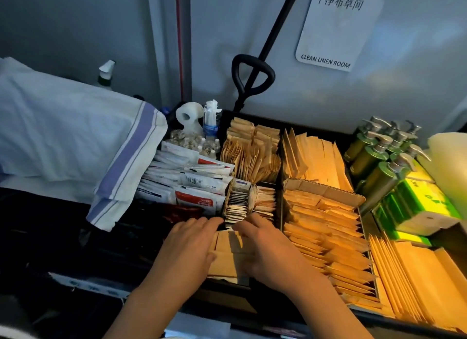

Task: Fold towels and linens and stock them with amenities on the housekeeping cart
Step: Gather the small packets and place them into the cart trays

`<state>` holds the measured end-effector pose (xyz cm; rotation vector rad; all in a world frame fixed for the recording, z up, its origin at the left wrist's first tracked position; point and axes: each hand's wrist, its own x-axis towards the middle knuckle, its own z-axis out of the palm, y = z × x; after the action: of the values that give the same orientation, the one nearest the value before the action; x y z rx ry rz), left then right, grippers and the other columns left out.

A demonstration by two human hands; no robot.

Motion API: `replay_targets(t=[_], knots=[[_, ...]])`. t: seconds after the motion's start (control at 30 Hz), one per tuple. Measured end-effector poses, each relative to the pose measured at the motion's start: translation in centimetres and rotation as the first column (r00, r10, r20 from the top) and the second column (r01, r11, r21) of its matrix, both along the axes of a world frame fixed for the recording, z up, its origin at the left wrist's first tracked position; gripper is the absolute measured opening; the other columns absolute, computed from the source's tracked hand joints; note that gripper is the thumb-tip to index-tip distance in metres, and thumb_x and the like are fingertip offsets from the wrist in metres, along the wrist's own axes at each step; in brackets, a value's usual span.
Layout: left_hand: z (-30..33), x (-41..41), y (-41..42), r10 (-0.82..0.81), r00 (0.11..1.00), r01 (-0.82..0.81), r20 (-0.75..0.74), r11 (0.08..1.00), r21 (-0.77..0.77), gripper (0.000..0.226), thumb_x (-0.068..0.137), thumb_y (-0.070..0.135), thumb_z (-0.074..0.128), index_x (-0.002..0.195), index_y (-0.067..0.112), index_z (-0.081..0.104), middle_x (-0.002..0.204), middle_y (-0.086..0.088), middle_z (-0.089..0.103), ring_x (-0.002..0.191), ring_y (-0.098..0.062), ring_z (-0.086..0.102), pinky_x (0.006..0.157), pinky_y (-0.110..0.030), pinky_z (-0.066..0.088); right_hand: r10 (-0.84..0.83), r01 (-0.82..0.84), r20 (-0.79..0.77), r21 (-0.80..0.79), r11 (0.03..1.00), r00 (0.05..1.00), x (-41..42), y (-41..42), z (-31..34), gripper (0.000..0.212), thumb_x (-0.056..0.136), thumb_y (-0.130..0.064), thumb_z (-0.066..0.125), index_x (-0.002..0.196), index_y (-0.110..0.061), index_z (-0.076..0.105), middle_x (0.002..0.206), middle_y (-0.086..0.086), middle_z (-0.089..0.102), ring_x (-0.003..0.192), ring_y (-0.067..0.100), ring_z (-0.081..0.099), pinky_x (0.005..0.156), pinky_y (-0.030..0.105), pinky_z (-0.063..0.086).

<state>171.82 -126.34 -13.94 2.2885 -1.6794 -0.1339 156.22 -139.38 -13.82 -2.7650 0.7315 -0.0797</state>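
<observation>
My left hand (188,247) and my right hand (267,247) lie side by side on a row of brown paper amenity packets (228,252) in the near compartment of the black cart tray (279,177). The fingers of both hands curl over the packets' tops and press on them. Just beyond my fingertips stands a small box of white sachets (237,204). A folded white linen with purple stripes (83,146) hangs over the cart's left side.
More brown packets (326,227) fill the compartments to the right. White and red sachets (192,184) sit left of centre. Green pump bottles (379,156) and green tissue boxes (419,204) stand at the right. A black handle (252,78) leans against the wall behind.
</observation>
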Motion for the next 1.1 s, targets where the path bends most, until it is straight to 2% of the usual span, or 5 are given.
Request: replay_targets(t=[0.13,0.33,0.57,0.87,1.1], knots=[[0.4,-0.2,0.2,-0.003,1.0,0.004,-0.009,0.999,0.044,0.056,0.087,0.034,0.074,0.135,0.044,0.047,0.091,0.021,0.046,0.09,-0.003,0.037,0.086,-0.024,0.03,0.024,-0.023,-0.028,0.017,1.0,0.999,-0.2,0.1,0.4,0.047,0.075,-0.026,0.083,0.112,-0.036,0.056,0.115,-0.013,0.049,0.107,0.015,0.054,0.082,0.032,0.054],[0.6,-0.7,0.3,-0.059,0.997,0.052,0.049,0.989,0.14,0.026,0.087,0.042,0.071,0.109,0.04,0.057,0.11,0.021,0.056,0.107,-0.004,0.049,0.112,-0.031,0.028,0.081,-0.08,-0.107,0.016,0.997,0.991,-0.3,0.8,0.1,0.034,0.083,-0.026,0.074,0.113,-0.034,0.062,0.116,-0.007,0.063,0.106,0.022,0.06,0.085,0.038,0.055],[3.3,-1.6,0.3,-0.042,0.998,0.043,0.057,0.999,-0.027,0.023,0.09,0.027,0.07,0.106,0.041,0.062,0.098,0.023,0.054,0.095,-0.001,0.05,0.093,-0.026,0.039,0.107,-0.105,0.081,-0.025,0.994,0.991,-1.1,0.4,2.1,0.018,0.085,-0.023,0.072,0.098,-0.033,0.064,0.097,-0.014,0.053,0.091,0.01,0.053,0.07,0.028,0.046],[8.9,-5.7,-6.0,-0.261,0.951,0.307,0.165,0.846,-0.436,0.021,0.086,0.018,0.071,0.104,0.029,0.069,0.107,0.017,0.061,0.104,-0.007,0.056,0.092,-0.03,0.045,-0.099,0.16,0.395,-0.126,0.979,0.913,-9.0,-2.3,7.9,0.007,0.092,-0.039,0.063,0.098,-0.038,0.059,0.091,-0.02,0.05,0.081,0.001,0.049,0.067,0.018,0.046],[8.9,-15.7,-14.0,-0.546,0.812,0.581,0.209,0.715,-0.39,0.018,0.089,0.022,0.07,0.107,0.029,0.07,0.113,0.013,0.064,0.113,-0.013,0.058,0.102,-0.041,0.047,-0.396,0.458,0.468,-0.02,0.889,0.79,-20.1,-4.9,7.0,0.008,0.092,-0.037,0.07,0.093,-0.036,0.062,0.084,-0.02,0.054,0.077,0.001,0.054,0.063,0.012,0.041]])
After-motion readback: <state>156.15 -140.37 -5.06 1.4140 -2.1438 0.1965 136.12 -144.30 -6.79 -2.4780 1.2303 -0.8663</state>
